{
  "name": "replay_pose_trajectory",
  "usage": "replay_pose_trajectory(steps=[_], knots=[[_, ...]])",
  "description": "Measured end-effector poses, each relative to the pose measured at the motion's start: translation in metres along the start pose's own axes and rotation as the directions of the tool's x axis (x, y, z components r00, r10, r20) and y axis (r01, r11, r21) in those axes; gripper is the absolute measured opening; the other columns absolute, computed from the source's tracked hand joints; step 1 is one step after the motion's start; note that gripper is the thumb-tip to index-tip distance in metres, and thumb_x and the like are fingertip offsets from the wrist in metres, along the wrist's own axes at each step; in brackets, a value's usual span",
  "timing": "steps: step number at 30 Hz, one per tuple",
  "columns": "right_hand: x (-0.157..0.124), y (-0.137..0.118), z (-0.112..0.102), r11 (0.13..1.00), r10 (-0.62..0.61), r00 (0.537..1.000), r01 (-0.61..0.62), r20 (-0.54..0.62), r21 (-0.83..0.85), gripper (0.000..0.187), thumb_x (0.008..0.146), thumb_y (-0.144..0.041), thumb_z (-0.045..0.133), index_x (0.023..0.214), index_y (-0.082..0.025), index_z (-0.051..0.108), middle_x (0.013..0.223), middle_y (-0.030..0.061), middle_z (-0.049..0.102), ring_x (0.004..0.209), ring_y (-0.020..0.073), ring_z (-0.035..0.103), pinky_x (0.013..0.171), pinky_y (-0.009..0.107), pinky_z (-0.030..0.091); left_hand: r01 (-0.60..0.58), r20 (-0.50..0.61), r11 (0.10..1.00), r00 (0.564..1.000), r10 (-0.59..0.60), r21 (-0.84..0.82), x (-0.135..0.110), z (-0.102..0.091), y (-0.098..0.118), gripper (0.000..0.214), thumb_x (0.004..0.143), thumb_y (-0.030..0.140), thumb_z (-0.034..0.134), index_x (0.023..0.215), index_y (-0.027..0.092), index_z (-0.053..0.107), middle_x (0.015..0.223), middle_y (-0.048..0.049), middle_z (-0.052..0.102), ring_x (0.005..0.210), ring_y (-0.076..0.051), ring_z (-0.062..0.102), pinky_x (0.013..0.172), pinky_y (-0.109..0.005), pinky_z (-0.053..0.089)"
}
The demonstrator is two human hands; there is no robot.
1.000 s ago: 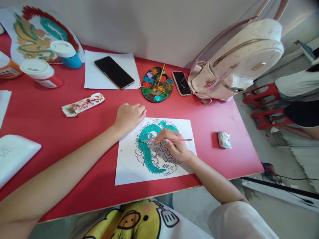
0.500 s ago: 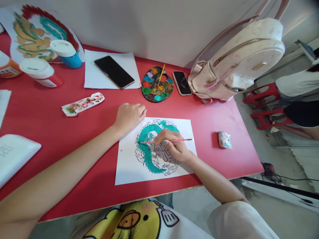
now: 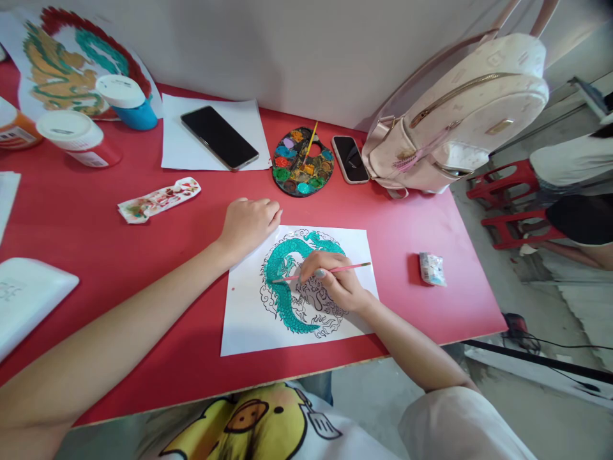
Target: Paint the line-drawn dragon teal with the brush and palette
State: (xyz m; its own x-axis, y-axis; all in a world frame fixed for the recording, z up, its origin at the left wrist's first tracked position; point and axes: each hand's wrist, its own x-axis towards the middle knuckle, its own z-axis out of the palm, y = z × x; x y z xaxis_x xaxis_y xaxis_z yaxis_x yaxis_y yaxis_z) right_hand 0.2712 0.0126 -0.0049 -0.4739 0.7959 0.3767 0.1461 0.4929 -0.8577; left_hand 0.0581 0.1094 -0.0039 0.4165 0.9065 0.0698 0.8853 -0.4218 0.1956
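Observation:
A white sheet with a dragon drawing [image 3: 249, 313], partly painted teal, lies on the red table [image 3: 96, 243]. My right hand [image 3: 332, 281] pinches a thin pink paintbrush [image 3: 352, 267]; the brush tip touches the teal dragon at the drawing's left side. My left hand [image 3: 249, 225] rests as a loose fist on the sheet's top left corner and holds nothing that I can see. A round paint palette [image 3: 301, 163] with many colours and a yellow brush [image 3: 311, 138] on it sits behind the sheet.
Two phones [image 3: 219, 138] [image 3: 350, 160] lie at the back, one on white paper. A pale backpack [image 3: 460, 121] leans on the wall at right. Paint jars [image 3: 79, 139] [image 3: 125, 102] stand at left, beside a painted dragon picture [image 3: 57, 64]. A small packet [image 3: 431, 268] and a stained strip [image 3: 158, 200] lie nearby. Another person sits at far right.
The brush tip has slid slightly downward over the teal dragon and the handle now tilts up to the right. My left hand has stayed put.

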Motion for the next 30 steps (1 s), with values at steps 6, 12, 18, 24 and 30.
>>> replay_pose_trajectory(steps=[6,12,18,24,30], knots=[[0.0,-0.0006,-0.0002,1.0,0.014,1.0,-0.013,0.005,-0.013,0.048,0.115,-0.048,0.038,0.093,-0.024,0.073,0.083,0.0054,0.077,0.077,0.019,0.073,0.072,0.035,0.057,0.009,-0.001,1.0,1.0,-0.009,-0.019,0.0003,0.0017,0.0,0.038,0.105,0.027,0.04,0.091,0.018,0.075,0.082,-0.0117,0.073,0.074,-0.023,0.066,0.069,-0.038,0.03],[0.0019,-0.0012,-0.0003,0.999,0.019,1.0,-0.018,-0.02,0.05,0.046,0.115,-0.047,0.04,0.089,-0.023,0.071,0.078,0.0035,0.074,0.073,0.017,0.07,0.07,0.032,0.055,0.001,-0.001,1.0,1.0,-0.001,-0.009,0.0002,0.0013,-0.0005,0.038,0.105,0.026,0.04,0.09,0.018,0.074,0.082,-0.0114,0.073,0.072,-0.023,0.064,0.068,-0.038,0.029],[0.0005,-0.0019,-0.0005,0.998,0.053,0.999,-0.053,0.007,0.043,0.049,0.115,-0.049,0.038,0.087,-0.023,0.07,0.077,0.004,0.073,0.071,0.0173,0.069,0.069,0.033,0.056,-0.008,-0.017,1.0,1.0,0.008,-0.001,0.0005,0.0031,-0.0009,0.037,0.105,0.027,0.041,0.088,0.018,0.072,0.08,-0.0109,0.073,0.071,-0.023,0.063,0.067,-0.038,0.028],[0.0003,-0.0016,-0.0003,0.998,0.045,0.999,-0.045,0.014,0.038,0.052,0.114,-0.053,0.037,0.085,-0.023,0.069,0.076,0.0041,0.072,0.07,0.0177,0.069,0.068,0.033,0.054,-0.008,-0.025,1.0,1.0,0.008,-0.014,-0.0003,0.0032,-0.0014,0.037,0.105,0.027,0.04,0.087,0.019,0.072,0.081,-0.0109,0.073,0.071,-0.023,0.064,0.068,-0.038,0.028],[-0.0009,0.0013,0.0004,0.996,0.039,0.999,-0.039,0.0,0.086,0.05,0.114,-0.05,0.04,0.086,-0.022,0.07,0.076,0.0036,0.071,0.07,0.0179,0.068,0.068,0.033,0.055,-0.017,-0.031,1.0,0.999,0.017,0.016,-0.0002,0.0047,-0.0025,0.039,0.106,0.029,0.039,0.089,0.02,0.074,0.081,-0.0102,0.073,0.07,-0.021,0.061,0.067,-0.038,0.028]])
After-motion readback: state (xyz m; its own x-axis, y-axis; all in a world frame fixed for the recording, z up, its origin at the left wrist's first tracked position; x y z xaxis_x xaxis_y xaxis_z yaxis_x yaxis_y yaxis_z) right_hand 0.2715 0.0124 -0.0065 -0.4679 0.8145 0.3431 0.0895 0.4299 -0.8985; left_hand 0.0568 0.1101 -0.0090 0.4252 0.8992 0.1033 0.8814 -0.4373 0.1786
